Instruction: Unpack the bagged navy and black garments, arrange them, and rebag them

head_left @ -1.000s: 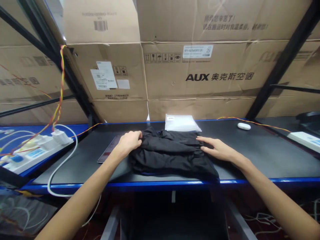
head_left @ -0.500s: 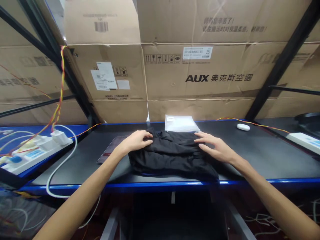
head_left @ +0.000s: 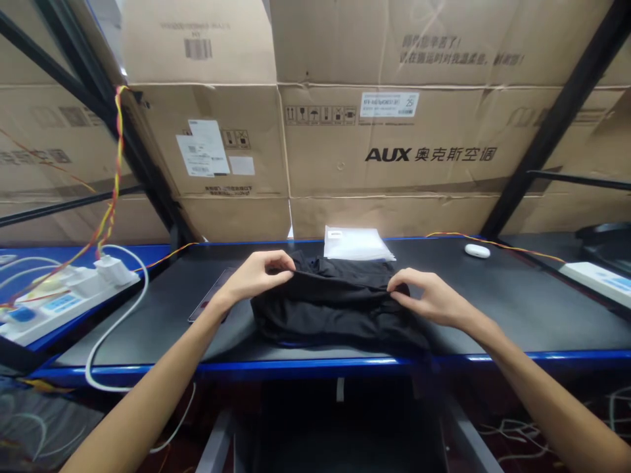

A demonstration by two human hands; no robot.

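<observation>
A folded black garment (head_left: pixel 335 309) lies on the black table (head_left: pixel 517 309) near its front blue edge. My left hand (head_left: pixel 259 272) pinches the garment's top layer at its far left corner. At the far right of the garment, my right hand (head_left: pixel 426 295) pinches the same layer. The pinched edge is raised a little off the pile. Right behind the garment lies a stack of clear plastic bags (head_left: pixel 355 244).
A flat dark tablet-like board (head_left: pixel 210 299) lies left of the garment. A white power strip (head_left: pixel 59 299) with a white cable sits at left. A small white case (head_left: pixel 477 250) and a yellow-red wire lie at back right. Cardboard boxes (head_left: pixel 394 151) wall the back.
Both hands went from resting flat on the garment's sides to pinching its top layer at the far edge and lifting it slightly.
</observation>
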